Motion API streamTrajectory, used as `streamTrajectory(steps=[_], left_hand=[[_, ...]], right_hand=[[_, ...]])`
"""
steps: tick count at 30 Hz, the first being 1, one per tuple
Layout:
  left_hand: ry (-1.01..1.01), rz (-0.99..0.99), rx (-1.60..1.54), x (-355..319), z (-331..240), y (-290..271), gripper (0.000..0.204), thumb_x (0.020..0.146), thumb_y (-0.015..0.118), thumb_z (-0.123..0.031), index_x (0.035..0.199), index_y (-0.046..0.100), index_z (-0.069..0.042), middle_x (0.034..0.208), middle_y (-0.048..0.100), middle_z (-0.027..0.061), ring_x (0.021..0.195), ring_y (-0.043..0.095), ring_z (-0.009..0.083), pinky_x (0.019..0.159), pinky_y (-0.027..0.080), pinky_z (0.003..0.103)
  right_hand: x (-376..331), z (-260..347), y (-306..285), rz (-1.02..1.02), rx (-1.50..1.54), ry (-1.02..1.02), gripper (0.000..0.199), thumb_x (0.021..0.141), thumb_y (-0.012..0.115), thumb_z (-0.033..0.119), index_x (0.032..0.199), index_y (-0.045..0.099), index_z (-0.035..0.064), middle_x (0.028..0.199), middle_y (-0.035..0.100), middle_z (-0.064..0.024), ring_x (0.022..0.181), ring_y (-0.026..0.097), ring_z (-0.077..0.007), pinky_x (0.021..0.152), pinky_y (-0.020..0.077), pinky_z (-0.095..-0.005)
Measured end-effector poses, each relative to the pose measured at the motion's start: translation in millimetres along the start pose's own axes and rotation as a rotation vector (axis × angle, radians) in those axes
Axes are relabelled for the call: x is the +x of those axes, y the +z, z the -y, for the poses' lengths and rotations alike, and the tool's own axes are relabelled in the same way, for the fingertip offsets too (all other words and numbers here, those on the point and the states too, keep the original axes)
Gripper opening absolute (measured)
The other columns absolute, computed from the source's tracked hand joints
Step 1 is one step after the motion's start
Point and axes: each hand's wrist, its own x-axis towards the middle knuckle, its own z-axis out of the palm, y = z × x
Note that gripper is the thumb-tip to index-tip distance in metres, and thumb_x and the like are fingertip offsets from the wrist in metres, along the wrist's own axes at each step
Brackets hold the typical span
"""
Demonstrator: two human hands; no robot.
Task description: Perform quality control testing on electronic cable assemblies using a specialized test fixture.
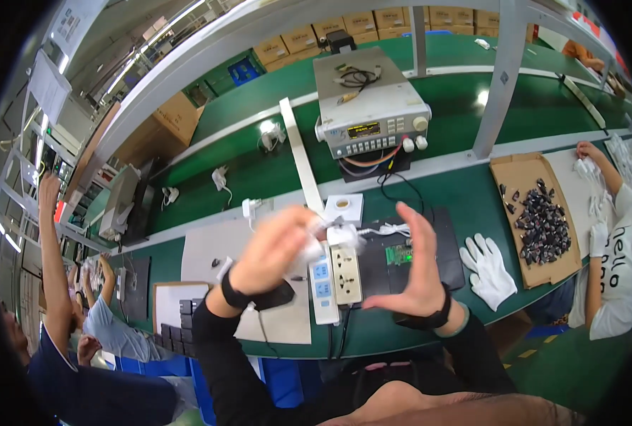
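My left hand, smeared by motion, is closed on a white power adapter just left of the power strips' upper end. Another white adapter with a white cable sits at the top of the cream power strip. Beside that strip lies a white power strip with blue sockets. My right hand is open over the black mat, thumb and fingers wide apart, holding nothing. Between the hands, on the mat, lies a small green circuit board.
Behind stands a grey bench instrument with cables. A white glove and a cardboard tray of small black parts lie to the right. Black boxes are at left. A metal post rises behind; co-workers sit on both sides.
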Motion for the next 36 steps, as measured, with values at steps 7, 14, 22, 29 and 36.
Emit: streamTrajectory(steps=[7, 14, 22, 29, 36], left_hand=[[-0.003, 0.165, -0.095, -21, 7, 19, 0.033, 0.1, 0.04, -0.027, 0.088, 0.057, 0.0, 0.082, 0.059, 0.0097, 0.08, 0.057, 0.0203, 0.076, 0.045, 0.032], [-0.286, 0.261, 0.086, -23, 96, 57, 0.03, 0.1, 0.038, -0.023, 0.09, 0.058, -0.003, 0.081, 0.059, 0.0139, 0.078, 0.058, 0.0285, 0.074, 0.045, 0.035], [-0.163, 0.482, 0.391, -20, 107, 74, 0.029, 0.099, 0.039, -0.026, 0.089, 0.058, -0.006, 0.081, 0.06, 0.0148, 0.082, 0.058, 0.0324, 0.072, 0.046, 0.039], [-0.062, 0.551, 0.614, -20, 104, 77, 0.023, 0.094, 0.049, -0.028, 0.094, 0.059, -0.008, 0.086, 0.06, 0.012, 0.086, 0.058, 0.0298, 0.075, 0.047, 0.04], [0.019, 0.03, 0.537, -15, 105, 48, 0.027, 0.087, 0.062, -0.02, 0.109, 0.06, -0.006, 0.105, 0.059, 0.0114, 0.099, 0.058, 0.0283, 0.082, 0.047, 0.037]], right_hand=[[-61, -46, -34, 0.611, 0.011, 0.158, 0.02, 0.08, 0.068, 0.02, 0.095, 0.066, 0.0075, 0.075, 0.066, -0.0029, 0.078, 0.063, -0.025, 0.082, 0.046, -0.036], [-93, -48, -115, 0.877, -0.199, 0.141, 0.008, 0.077, 0.069, 0.014, 0.081, 0.065, 0.0089, 0.083, 0.064, -0.0027, 0.077, 0.061, -0.0226, 0.065, 0.0467, -0.033], [-67, -56, -116, 0.581, -0.406, 0.074, 0.019, 0.07, 0.07, 0.004, 0.088, 0.065, 0.0087, 0.096, 0.06, -0.0048, 0.083, 0.06, -0.0226, 0.069, 0.0496, -0.0319], [-39, -90, -43, 0.316, 0.091, 0.473, 0.021, 0.079, 0.065, 0.001, 0.099, 0.067, 0.0084, 0.097, 0.058, -0.0067, 0.077, 0.059, -0.0194, 0.067, 0.0488, -0.0294], [-42, -130, -19, 0.479, 0.078, 0.35, 0.026, 0.081, 0.067, 0.005, 0.106, 0.067, 0.0049, 0.099, 0.059, -0.009, 0.085, 0.06, -0.0199, 0.072, 0.0482, -0.0287]])
